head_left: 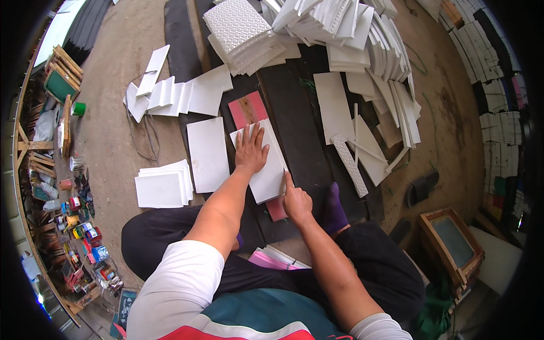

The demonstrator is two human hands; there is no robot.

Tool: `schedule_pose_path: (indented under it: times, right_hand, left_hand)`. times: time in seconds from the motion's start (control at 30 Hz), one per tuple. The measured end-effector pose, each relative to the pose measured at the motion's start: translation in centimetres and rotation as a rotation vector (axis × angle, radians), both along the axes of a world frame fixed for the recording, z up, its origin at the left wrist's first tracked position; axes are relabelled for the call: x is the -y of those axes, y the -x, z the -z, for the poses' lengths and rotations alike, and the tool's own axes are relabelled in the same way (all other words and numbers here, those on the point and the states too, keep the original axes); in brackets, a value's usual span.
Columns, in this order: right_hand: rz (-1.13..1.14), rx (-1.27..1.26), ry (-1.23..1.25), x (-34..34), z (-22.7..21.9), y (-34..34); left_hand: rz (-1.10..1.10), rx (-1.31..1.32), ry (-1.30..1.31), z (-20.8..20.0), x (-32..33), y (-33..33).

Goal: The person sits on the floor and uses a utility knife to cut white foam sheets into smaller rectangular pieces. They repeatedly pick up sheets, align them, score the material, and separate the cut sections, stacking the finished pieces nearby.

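Observation:
My left hand [251, 150] lies flat with fingers spread on a white rectangular sheet [267, 184]. The sheet rests at a slant over a pink board [247, 109], whose two ends stick out beyond it; the far end has a worn brown patch. At the sheet's right edge is my right hand [297, 199], its index finger stretched along the edge and the other fingers curled in. Whatever those fingers may hold is hidden. Just left of the sheet lies another white panel [207, 154], apart from my hands.
White stacks surround the work: a small pile [161, 187] at left, fanned pieces [170, 96] beyond it, a textured stack [238, 28] and large leaning piles [391, 51] at the far side. Narrow offcuts [349, 166] lie at right. A wooden-framed screen [451, 239] stands lower right.

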State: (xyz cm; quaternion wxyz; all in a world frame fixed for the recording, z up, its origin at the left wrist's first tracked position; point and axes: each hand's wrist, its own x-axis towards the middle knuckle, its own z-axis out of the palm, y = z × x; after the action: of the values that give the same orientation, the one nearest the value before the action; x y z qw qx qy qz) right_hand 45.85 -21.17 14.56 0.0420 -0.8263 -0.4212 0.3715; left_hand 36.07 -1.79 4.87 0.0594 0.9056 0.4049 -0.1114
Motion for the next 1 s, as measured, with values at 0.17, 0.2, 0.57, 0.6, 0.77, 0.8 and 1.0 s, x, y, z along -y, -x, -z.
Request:
schedule_pose_path:
  times: [0.17, 0.2, 0.57, 0.6, 0.77, 0.8, 1.0]
  right_hand:
    - [0.019, -0.010, 0.001, 2.0, -0.2, 0.4]
    - [0.027, -0.013, -0.009, 2.3, -0.3, 0.4]
    - [-0.008, -0.016, 0.093, 6.3, 0.1, 1.1]
    - [-0.008, -0.014, 0.093, 6.6, 0.0, 1.3]
    - [0.009, -0.017, 0.102, 7.9, -0.6, 1.6]
    - [0.016, -0.011, 0.107, 8.1, -0.6, 1.7]
    - [0.028, -0.023, 0.041, 10.0, 0.1, 0.5]
  left_hand:
    - [-0.001, -0.011, -0.002, 0.0, 0.0, -0.1]
    - [-0.002, -0.010, 0.006, -0.1, 0.1, -0.1]
    - [0.000, -0.004, 0.014, 0.0, 0.0, -0.1]
    - [-0.002, -0.001, 0.017, 0.1, -0.1, -0.1]
    - [0.006, 0.000, -0.003, 0.4, 0.0, 0.1]
    - [0.009, -0.004, -0.007, 0.3, -0.1, 0.1]
    - [0.018, -0.012, 0.021, -0.9, 0.0, -0.1]
